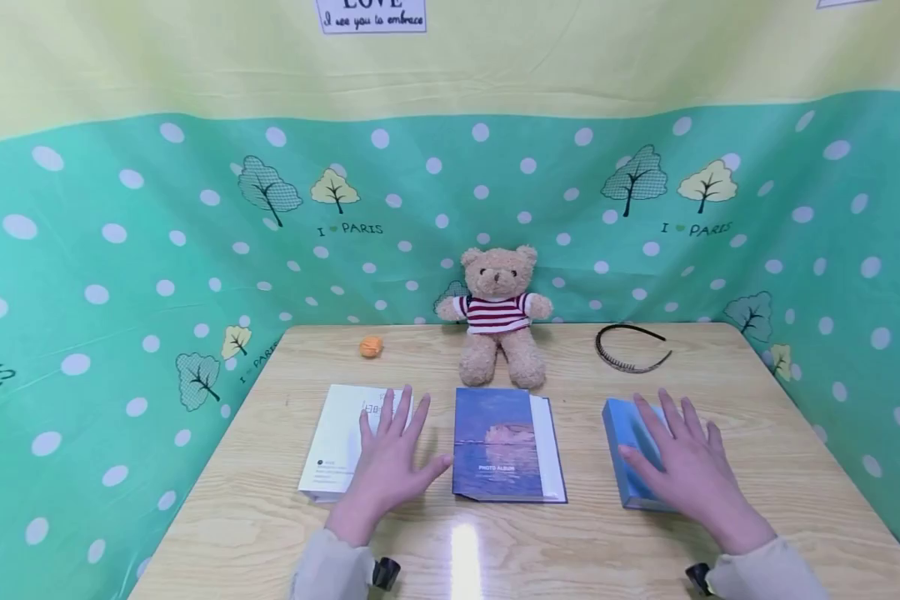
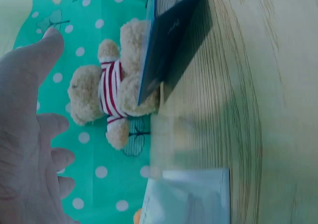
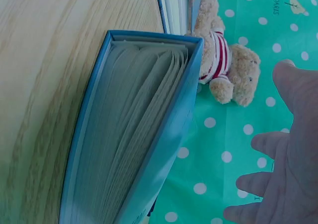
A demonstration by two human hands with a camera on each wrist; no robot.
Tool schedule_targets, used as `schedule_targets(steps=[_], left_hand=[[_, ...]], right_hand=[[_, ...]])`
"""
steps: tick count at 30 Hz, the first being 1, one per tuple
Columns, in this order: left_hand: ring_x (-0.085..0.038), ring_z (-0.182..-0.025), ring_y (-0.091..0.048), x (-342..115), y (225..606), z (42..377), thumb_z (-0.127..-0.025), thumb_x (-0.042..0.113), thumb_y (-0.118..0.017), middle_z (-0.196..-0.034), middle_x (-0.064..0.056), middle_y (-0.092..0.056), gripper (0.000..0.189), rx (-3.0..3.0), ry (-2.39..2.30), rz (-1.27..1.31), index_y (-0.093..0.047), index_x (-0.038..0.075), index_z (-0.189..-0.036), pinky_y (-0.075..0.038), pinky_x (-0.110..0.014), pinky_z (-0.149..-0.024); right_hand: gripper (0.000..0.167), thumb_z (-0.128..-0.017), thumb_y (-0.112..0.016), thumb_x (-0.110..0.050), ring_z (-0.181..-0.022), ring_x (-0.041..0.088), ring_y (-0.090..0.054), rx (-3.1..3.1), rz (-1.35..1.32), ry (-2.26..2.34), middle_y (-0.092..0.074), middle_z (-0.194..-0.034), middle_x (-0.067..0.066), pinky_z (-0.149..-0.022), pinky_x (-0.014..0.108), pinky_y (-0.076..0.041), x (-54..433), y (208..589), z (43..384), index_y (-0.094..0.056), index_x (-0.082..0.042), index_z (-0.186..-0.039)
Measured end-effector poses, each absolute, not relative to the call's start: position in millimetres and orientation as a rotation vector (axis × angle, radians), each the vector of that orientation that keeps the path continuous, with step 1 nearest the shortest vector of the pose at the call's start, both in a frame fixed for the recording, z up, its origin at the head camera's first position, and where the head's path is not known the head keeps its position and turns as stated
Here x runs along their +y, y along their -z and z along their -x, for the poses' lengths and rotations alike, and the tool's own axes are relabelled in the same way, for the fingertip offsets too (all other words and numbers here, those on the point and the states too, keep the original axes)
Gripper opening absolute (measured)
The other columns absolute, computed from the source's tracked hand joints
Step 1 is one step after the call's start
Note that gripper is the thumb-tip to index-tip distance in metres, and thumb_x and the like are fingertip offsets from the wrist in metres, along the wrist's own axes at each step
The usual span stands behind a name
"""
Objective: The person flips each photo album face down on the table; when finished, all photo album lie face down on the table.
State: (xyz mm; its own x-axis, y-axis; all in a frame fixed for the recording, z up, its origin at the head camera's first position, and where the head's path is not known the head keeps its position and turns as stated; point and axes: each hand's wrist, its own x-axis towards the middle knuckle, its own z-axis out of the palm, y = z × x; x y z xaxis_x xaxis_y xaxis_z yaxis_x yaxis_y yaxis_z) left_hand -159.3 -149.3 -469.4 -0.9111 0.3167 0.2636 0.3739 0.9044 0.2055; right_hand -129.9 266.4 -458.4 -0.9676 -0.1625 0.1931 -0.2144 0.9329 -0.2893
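Note:
My left hand [image 1: 390, 454], fingers spread straight, hovers over the right part of a white book-like album [image 1: 330, 458] with printed characters. With its fingers also spread, my right hand [image 1: 690, 462] is above a light blue album [image 1: 630, 454], whose page edges show in the right wrist view. Both hands hold nothing. Between them lies a photo album [image 1: 495, 442] with a blue and pink seascape cover and the words "PHOTO ALBUM". In the left wrist view the white album [image 2: 189, 199] and the dark side of the photo album [image 2: 166, 40] appear below the hand.
A teddy bear [image 1: 497, 312] in a striped shirt sits at the table's back edge. A small orange object [image 1: 371, 347] lies back left, a dark toothed headband [image 1: 626, 364] back right. A green dotted curtain [image 1: 435, 183] surrounds the wooden table [image 1: 225, 517].

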Motion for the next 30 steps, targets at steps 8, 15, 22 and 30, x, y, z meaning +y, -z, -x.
schedule_targets(steps=[8,15,22,30], left_hand=[[-0.033,-0.148,0.004,-135.1,468.7,161.2,-0.086,0.075,-0.045,-0.162,-0.009,-0.005,0.092,-2.859,0.367,0.597,-0.022,0.02,-0.156,-0.002,-0.072,-0.109],[-0.033,-0.148,0.002,-120.9,466.7,161.7,-0.086,0.076,-0.044,-0.162,-0.008,-0.004,0.093,-2.88,0.351,0.647,-0.022,0.019,-0.156,-0.003,-0.07,-0.11],[-0.034,-0.148,-0.001,-104.6,463.0,164.4,-0.086,0.07,-0.051,-0.162,-0.01,-0.008,0.092,-2.852,0.373,0.73,-0.023,0.017,-0.156,-0.005,-0.07,-0.11],[-0.032,-0.148,0.001,-87.0,456.7,165.3,-0.088,0.071,-0.047,-0.163,-0.011,-0.007,0.091,-2.866,0.351,0.812,-0.02,0.019,-0.157,-0.006,-0.071,-0.109]], right_hand=[[0.078,-0.097,-0.048,-0.055,-0.139,0.057,-0.008,-2.942,-0.255,-0.47,-0.012,-0.157,0.03,-0.097,0.081,-0.012,275.5,458.1,127.2,-0.02,-0.015,-0.157],[0.079,-0.097,-0.048,-0.056,-0.137,0.059,-0.011,-2.949,-0.227,-0.453,-0.013,-0.156,0.032,-0.098,0.08,-0.011,282.2,459.0,124.5,-0.018,-0.014,-0.157],[0.079,-0.097,-0.048,-0.054,-0.134,0.061,-0.017,-2.941,-0.213,-0.433,-0.014,-0.155,0.033,-0.096,0.079,-0.017,288.9,460.7,121.1,-0.017,-0.012,-0.157],[0.079,-0.097,-0.05,-0.053,-0.132,0.061,-0.023,-2.939,-0.203,-0.442,-0.019,-0.152,0.035,-0.093,0.079,-0.025,294.2,463.3,117.8,-0.019,-0.01,-0.156]])
